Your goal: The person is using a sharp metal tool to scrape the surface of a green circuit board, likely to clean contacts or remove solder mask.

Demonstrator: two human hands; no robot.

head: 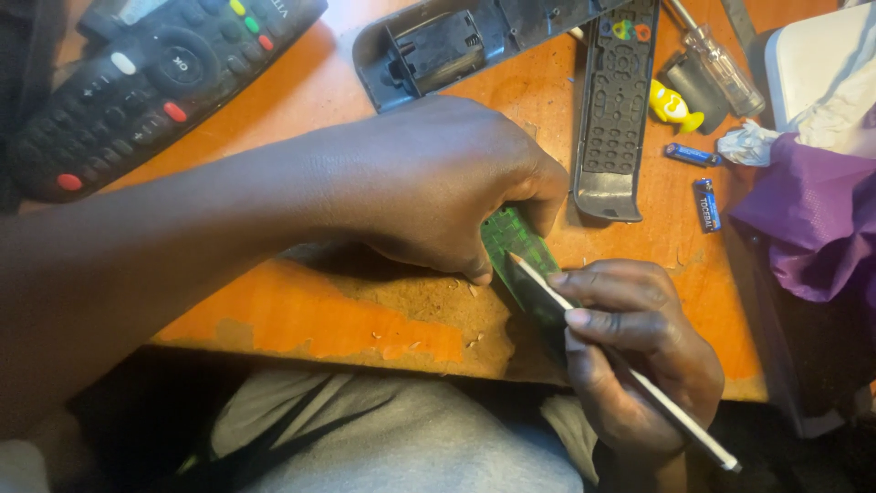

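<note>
A narrow green circuit board (513, 245) lies at the near edge of the worn orange table (365, 310). My left hand (438, 183) reaches across from the left and pins the board down, thumb and fingers closed over its far end. My right hand (639, 356) comes up from below and grips a thin white stick-like tool (630, 365) like a pen. The tool's tip rests on the board's surface.
A black remote control (155, 82) lies at the top left. An opened remote shell (474, 41) and a dark rubber keypad (616, 110) sit at the top middle. Two blue batteries (704, 203), a screwdriver (721, 64), a yellow piece (672, 107) and purple cloth (812, 219) lie right.
</note>
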